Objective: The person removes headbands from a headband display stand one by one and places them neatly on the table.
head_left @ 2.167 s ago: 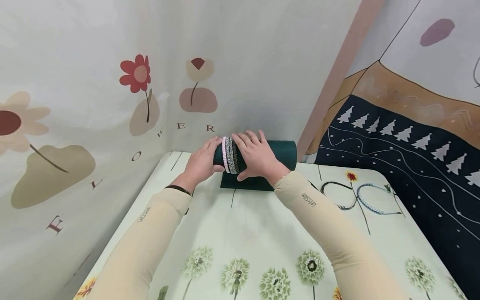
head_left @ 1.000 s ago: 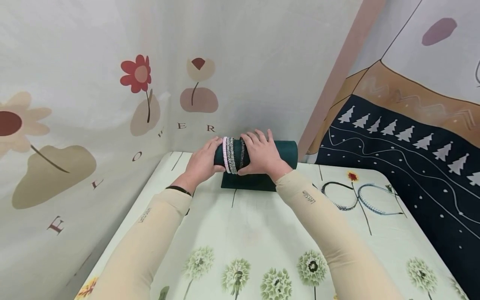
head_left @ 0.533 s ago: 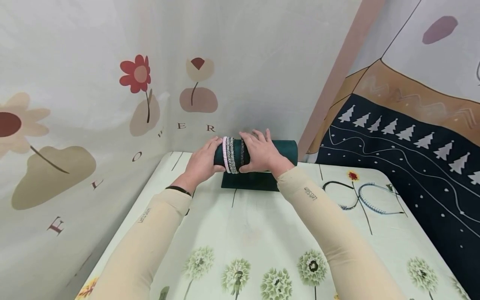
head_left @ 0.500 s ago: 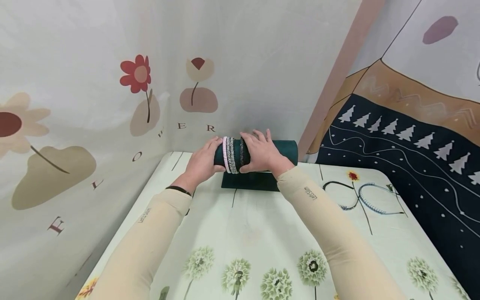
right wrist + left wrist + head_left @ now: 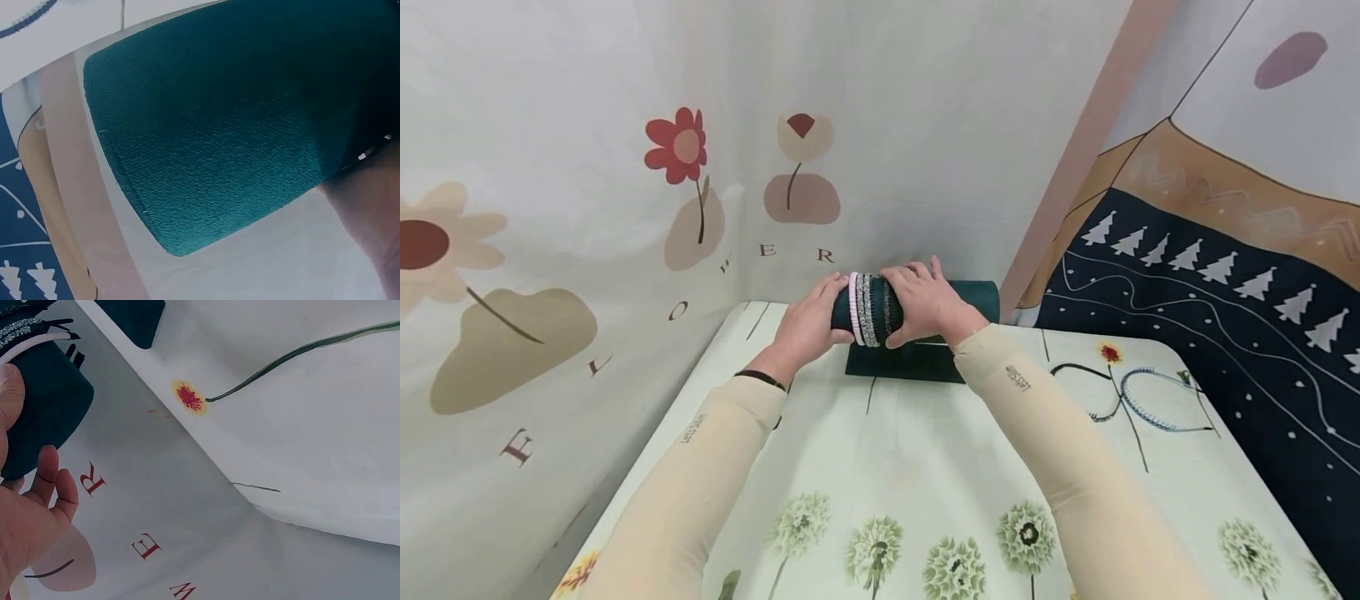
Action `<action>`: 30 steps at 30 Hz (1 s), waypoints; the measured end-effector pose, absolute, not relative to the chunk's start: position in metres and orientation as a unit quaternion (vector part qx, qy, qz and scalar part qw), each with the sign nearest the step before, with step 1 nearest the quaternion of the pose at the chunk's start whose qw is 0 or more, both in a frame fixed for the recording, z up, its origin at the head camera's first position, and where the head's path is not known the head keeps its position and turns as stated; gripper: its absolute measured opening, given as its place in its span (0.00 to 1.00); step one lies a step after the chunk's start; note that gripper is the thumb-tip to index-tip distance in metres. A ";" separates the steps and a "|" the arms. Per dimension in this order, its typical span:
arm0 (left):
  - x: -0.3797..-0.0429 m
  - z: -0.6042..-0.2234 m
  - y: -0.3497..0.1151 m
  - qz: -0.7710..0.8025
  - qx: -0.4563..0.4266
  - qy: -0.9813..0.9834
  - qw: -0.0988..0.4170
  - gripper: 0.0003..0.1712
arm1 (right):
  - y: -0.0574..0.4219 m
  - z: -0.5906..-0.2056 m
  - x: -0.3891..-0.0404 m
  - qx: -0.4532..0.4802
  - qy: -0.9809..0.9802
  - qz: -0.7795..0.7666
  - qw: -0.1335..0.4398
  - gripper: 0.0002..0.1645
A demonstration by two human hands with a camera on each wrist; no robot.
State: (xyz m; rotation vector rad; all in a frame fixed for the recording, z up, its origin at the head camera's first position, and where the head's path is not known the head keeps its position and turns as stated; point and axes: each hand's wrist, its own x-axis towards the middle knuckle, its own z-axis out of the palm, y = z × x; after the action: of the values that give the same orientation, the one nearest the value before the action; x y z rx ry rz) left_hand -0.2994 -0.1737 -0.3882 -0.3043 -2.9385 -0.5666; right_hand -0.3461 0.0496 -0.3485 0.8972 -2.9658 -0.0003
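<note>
A dark green padded headband holder (image 5: 976, 302) stands at the back of the table, its roll lying crosswise over a flat base. My left hand (image 5: 808, 323) grips the roll's left end, thumb in front. Beside that hand a pale pink headband (image 5: 853, 310) and glittery silver headbands (image 5: 867, 310) arch over the roll. A black sparkly headband (image 5: 887, 307) sits to their right, a narrow green gap between. My right hand (image 5: 931, 305) holds this one, fingers over the top and thumb at the front. The right wrist view shows the roll's bare right end (image 5: 206, 144).
On the table's right lie a black headband (image 5: 1078, 367) and a blue headband (image 5: 1138, 404), the black one partly behind my right sleeve (image 5: 1037, 417). Printed cloth walls (image 5: 925, 125) rise close behind and left of the flower-patterned table (image 5: 910, 450).
My right hand has slid a little rightward along the roll with the black headband, opening a gap from the silver ones. My left hand keeps its place; the head view shifts slightly.
</note>
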 end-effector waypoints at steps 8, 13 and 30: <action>-0.302 -0.389 -0.172 -0.190 -0.099 -0.975 0.064 0.60 | 0.050 -0.350 -0.348 0.287 -0.958 -0.019 0.014 0.73; -0.302 -0.390 -0.172 -0.190 -0.093 -0.976 0.058 0.61 | 0.053 -0.345 -0.348 0.280 -0.960 -0.024 0.003 0.76; -0.299 -0.387 -0.173 -0.184 -0.102 -0.975 0.067 0.60 | 0.093 -0.326 -0.353 0.269 -0.959 0.065 -0.059 0.75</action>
State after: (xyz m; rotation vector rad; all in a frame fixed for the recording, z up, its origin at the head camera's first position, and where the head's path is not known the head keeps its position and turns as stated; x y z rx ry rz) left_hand -0.2986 -0.1728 -0.3873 -0.3082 -2.9389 -0.5542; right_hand -0.3529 0.0932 -0.3255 0.8781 -3.1324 0.2111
